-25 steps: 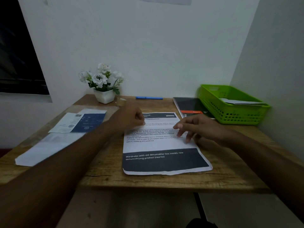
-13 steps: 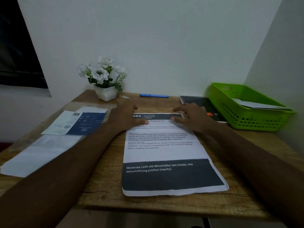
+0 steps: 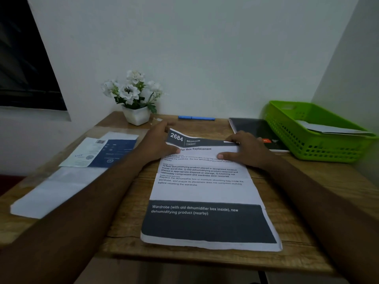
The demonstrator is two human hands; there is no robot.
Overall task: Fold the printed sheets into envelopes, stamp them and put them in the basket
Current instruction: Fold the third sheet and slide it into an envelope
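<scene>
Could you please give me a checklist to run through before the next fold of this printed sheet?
1. The left hand pinches the far left corner of the printed sheet, lifted off the table: ok.
2. The right hand grips the far right corner: cannot tell; it may only be pressing.
3. The near half of the sheet lies flat: ok.
4. Nothing but the hands is on the sheet: ok.
5. The green basket has room for more: ok, it seems.
</scene>
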